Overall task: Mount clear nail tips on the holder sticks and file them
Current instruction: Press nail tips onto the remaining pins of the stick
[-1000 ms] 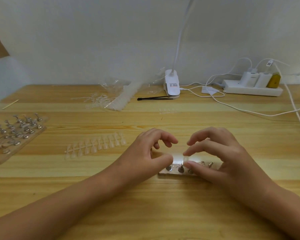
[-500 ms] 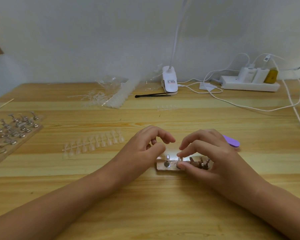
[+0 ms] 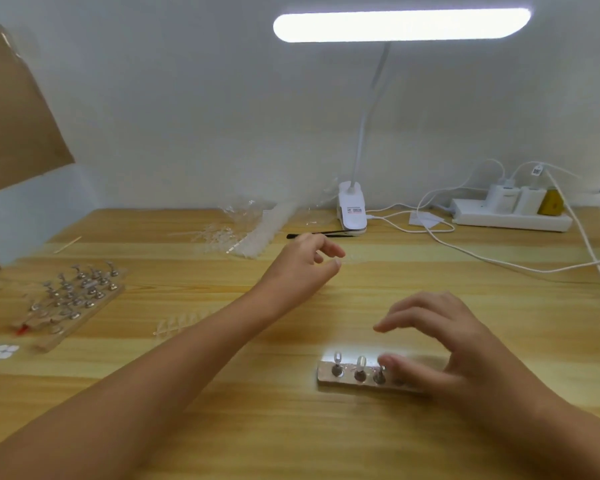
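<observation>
Head view: left hand (image 3: 302, 268), fingers loosely curled and empty, hovers near a faint tip strip (image 3: 352, 258), while right hand (image 3: 440, 348), fingers relaxed and spread, thumbs the holder (image 3: 328, 380); pinch one tip by its edges, then seat it squarely on a stick (image 3: 360, 367).

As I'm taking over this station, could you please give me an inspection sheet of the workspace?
Surface: wooden table, pale planks.
Job's things: holder base with sticks, two showing clear tips; nail tip strip partly behind the left forearm; spare holder rack far left.
Clutter: plastic packaging, black tool, wooden stick.
Hands: left hand reaches forward, fingers loosely curled, holding nothing visible; right hand hovers spread over the holder base.
Cables: white cables run from the power strip.
Surroundings: lit clip lamp, white wall, cardboard.
</observation>
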### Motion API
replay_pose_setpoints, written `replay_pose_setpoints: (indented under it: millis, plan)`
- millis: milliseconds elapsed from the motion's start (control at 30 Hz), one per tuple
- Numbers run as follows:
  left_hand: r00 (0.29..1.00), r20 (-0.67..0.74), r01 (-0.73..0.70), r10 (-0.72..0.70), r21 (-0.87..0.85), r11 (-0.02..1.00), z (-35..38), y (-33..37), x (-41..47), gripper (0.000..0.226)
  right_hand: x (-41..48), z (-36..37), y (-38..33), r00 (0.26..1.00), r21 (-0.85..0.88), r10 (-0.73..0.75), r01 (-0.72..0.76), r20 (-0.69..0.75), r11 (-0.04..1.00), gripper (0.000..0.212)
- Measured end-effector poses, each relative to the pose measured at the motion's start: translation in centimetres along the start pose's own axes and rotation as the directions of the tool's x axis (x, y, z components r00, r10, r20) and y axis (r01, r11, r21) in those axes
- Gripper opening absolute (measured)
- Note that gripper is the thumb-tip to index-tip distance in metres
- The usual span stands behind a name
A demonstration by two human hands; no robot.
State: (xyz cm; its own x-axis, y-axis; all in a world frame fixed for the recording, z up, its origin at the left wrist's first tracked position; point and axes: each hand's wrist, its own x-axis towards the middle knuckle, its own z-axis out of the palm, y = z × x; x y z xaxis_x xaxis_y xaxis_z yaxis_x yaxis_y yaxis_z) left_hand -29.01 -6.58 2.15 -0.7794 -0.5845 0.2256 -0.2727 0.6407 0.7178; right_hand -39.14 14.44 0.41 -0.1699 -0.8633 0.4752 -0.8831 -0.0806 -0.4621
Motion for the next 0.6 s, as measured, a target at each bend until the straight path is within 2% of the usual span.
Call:
replay_pose_setpoints:
  millis: [100, 300, 433, 600]
  plan:
    - [0.999, 0.02, -0.05, 0.05, 0.018, 0.999, 1.4, -0.3, -1.1, 0.01, -0.2, 0.0, 0.2, 0.996, -0.072, -0.068, 0.072, 0.062, 0.995, 0.032]
    - [0.975, 0.124, -0.201, 0.183, 0.149, 0.968, 1.1, -1.8, -3.6, 0.012, 0.0, 0.7, 0.6, 0.989, -0.109, -0.14, 0.146, 0.057, 0.983, 0.019]
    - [0.928, 0.194, -0.365, 0.317, 0.311, 0.878, 1.6, -2.0, -4.1, 0.019, 0.1, 1.1, 1.0, 0.987, -0.066, -0.157, 0.16, 0.04, 0.985, 0.021]
    - [0.888, 0.191, -0.459, 0.418, 0.422, 0.782, 1.9, -2.3, -4.1, 0.021, 0.6, 1.5, 0.9, 0.978, -0.073, -0.207, 0.207, 0.009, 0.976, 0.021]
